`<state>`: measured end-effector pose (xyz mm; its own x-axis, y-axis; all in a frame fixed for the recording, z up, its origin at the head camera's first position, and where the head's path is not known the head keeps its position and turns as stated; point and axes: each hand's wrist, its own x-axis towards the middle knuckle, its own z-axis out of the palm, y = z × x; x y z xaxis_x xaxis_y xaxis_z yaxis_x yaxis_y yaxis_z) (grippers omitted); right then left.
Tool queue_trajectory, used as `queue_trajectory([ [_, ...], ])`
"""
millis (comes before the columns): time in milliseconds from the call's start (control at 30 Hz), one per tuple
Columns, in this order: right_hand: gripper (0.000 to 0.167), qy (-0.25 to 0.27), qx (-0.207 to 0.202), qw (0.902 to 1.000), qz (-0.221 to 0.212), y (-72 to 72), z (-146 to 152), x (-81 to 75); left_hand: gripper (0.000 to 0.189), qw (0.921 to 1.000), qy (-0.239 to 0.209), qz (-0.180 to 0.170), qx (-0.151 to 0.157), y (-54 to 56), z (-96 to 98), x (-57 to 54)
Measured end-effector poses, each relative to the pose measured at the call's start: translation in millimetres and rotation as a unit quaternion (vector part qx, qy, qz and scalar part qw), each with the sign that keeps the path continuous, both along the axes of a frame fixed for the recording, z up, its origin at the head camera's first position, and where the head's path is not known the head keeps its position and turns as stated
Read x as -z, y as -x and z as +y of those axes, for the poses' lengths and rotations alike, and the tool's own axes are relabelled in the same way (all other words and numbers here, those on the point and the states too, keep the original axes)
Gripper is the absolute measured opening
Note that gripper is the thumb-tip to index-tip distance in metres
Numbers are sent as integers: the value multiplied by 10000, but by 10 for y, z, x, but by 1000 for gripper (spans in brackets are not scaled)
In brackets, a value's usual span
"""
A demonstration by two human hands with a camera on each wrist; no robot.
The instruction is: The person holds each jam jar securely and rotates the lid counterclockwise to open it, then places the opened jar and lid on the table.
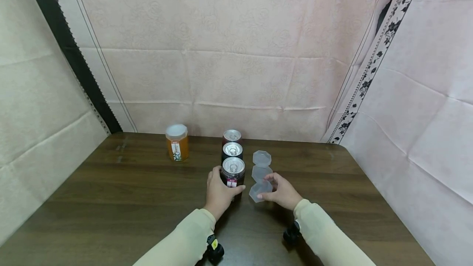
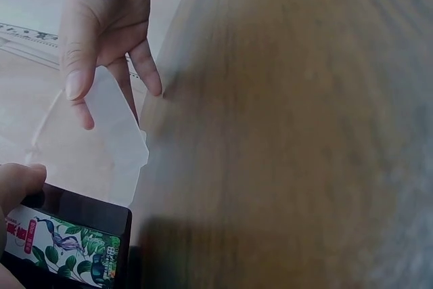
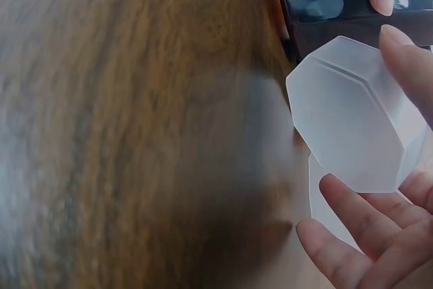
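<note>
My left hand (image 1: 218, 194) grips the nearest of three dark ring-pull jars (image 1: 234, 166), thumb across its front and fingers at its left side. Its leafy green and white label (image 2: 71, 245) shows in the left wrist view. To the right of it, my right hand (image 1: 283, 193) pinches a translucent many-sided plastic lid (image 1: 260, 192) by opposite edges, between thumb and fingers. The right wrist view looks at the lid's flat face and short side wall (image 3: 345, 123). Behind it, two similar lids (image 1: 261, 158) (image 1: 260, 172) line up away from me.
Beyond the gripped jar stand the middle jar (image 1: 232, 150) and the far jar (image 1: 232, 135), in one line. An amber-filled jar with a whitish lid (image 1: 177, 143) is at the back left. Pale cloth (image 1: 221, 73) hangs along the wooden table's (image 1: 122, 184) far edge and both sides.
</note>
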<state>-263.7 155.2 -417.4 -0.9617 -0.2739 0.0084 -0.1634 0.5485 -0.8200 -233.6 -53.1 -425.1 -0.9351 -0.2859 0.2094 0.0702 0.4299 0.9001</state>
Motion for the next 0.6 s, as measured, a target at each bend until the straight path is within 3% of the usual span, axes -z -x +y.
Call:
queue_trajectory([
  [600, 63, -266, -240, 9994, -36, 11, 94, -34, 87, 9997, -34, -199, -108, 10, 5, 8],
])
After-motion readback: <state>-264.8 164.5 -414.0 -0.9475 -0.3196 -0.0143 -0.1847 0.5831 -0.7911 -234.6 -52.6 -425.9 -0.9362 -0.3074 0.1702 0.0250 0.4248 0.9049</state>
